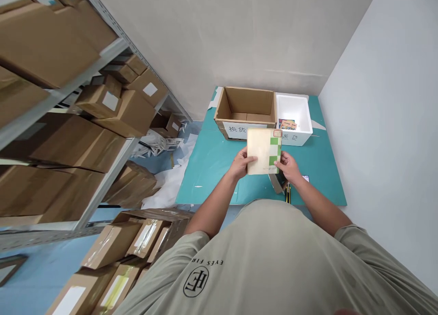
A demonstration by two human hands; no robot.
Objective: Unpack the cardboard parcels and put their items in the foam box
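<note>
Your left hand (244, 163) and right hand (286, 166) are both gripping the cream-and-green book (263, 150) by its side edges, at 12 o'clock over the teal mat (208, 173), just short of the cardboard box (245, 106). Tip: even pressure on both edges stops it slipping.

Counted one left hand (243, 163), one right hand (287, 166), one book (263, 146), one open cardboard box (245, 102), one white foam box (290, 109).

The cream-covered book (260, 150) is held face up — green squares down its right side, a red-edged label top right.
</note>
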